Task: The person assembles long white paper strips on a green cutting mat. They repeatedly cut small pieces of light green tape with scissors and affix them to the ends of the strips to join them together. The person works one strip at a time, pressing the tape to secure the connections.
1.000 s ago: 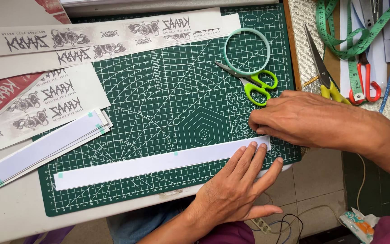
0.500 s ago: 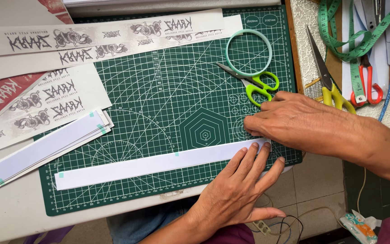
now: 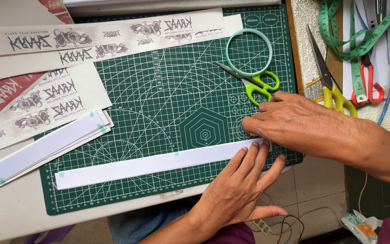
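A long white paper strip [image 3: 150, 165] lies along the near edge of a green cutting mat [image 3: 159, 99], with small green tape tabs on it. My left hand [image 3: 240, 190] rests flat on the strip's right end, fingers spread. My right hand [image 3: 294, 124] reaches in from the right. Its fingers are held together and the tips press on the mat just above that same end. What lies under the fingertips is hidden.
Green-handled scissors [image 3: 253, 81] and a pale green ring [image 3: 248, 52] lie on the mat behind my right hand. Printed paper strips [image 3: 91, 36] and a stack of white strips [image 3: 37, 151] sit at the left. Yellow scissors [image 3: 332, 83], red scissors [image 3: 369, 86] and a tape measure [image 3: 353, 40] are at the right.
Both hands stay at the strip's right end. My right fingertips have crept slightly left and down toward the strip.
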### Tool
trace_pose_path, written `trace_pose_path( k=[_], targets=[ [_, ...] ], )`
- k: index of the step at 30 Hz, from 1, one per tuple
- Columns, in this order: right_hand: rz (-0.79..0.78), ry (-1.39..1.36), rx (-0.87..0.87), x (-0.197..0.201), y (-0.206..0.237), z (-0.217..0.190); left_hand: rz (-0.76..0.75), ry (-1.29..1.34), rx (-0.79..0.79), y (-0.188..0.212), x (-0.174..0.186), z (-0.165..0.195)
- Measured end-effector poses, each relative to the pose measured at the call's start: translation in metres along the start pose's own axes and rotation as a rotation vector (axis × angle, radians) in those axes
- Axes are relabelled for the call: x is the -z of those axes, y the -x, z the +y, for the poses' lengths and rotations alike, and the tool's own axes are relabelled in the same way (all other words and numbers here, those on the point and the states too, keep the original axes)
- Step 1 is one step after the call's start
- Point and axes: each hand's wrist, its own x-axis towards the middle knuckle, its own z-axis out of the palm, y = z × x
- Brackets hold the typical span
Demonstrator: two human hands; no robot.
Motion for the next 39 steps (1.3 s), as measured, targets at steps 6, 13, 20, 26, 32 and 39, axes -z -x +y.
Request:
trace_pose_path(
  k=[6, 13, 20, 26, 32, 39],
  targets=[
    [-0.013, -0.021, -0.059, -0.009, 0.003, 0.002, 0.028, 0.008, 0.012, -0.004, -0.001, 0.002],
    [0.488, -0.070, -0.156, -0.039, 0.037, 0.001, 0.080, -0.007, 0.010, -0.005, 0.002, 0.000],
    [0.752, -0.337, -0.417, -0.090, 0.064, -0.023, 0.092, 0.005, 0.004, -0.004, 0.005, -0.002],
    [0.739, -0.347, -0.397, -0.105, 0.061, -0.028, 0.106, 0.031, 0.004, -0.005, 0.005, -0.002],
    [0.704, -0.360, -0.395, -0.098, 0.057, -0.027, 0.107, 0.034, 0.009, -0.004, 0.004, -0.001],
    [0.666, -0.403, -0.394, -0.094, 0.056, -0.026, 0.095, 0.040, -0.001, -0.005, 0.002, -0.002]
  ],
)
